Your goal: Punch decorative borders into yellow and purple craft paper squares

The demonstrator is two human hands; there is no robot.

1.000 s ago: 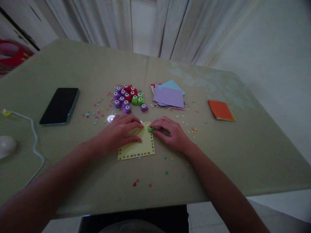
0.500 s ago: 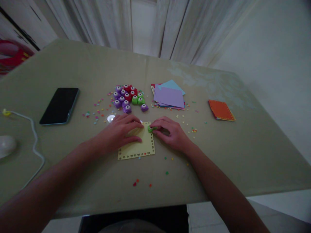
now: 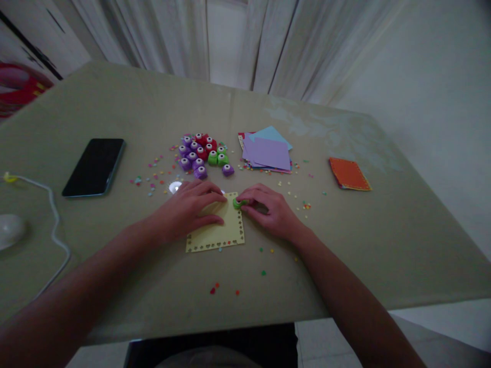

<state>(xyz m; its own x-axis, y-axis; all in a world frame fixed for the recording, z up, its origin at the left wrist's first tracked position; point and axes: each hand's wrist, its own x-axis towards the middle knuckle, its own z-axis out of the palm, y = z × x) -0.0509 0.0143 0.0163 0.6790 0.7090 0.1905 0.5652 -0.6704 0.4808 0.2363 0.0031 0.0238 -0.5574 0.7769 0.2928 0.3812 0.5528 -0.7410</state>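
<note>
A square of yellow paper (image 3: 226, 225) lies on the table, with small shapes punched along its right and bottom edges. My left hand (image 3: 192, 207) rests on the paper's left part, thumb and fingers spread, covering some of it. With fingers and thumb, my right hand (image 3: 267, 207) grips a small green paper punch (image 3: 238, 203) at the paper's upper right edge. Beyond my left hand sits a cluster of purple paper punches (image 3: 192, 157), red ones (image 3: 201, 152) and green ones (image 3: 218, 157). A single purple punch (image 3: 227, 170) stands a little apart.
Behind my right hand lies a stack of coloured paper squares (image 3: 268, 153). Orange punched paper (image 3: 350, 174) is farther right. A black-screened phone (image 3: 95, 166), a white cable (image 3: 53, 220) and a white rounded object (image 3: 10, 230) lie at left. Paper confetti (image 3: 263, 273) is scattered around.
</note>
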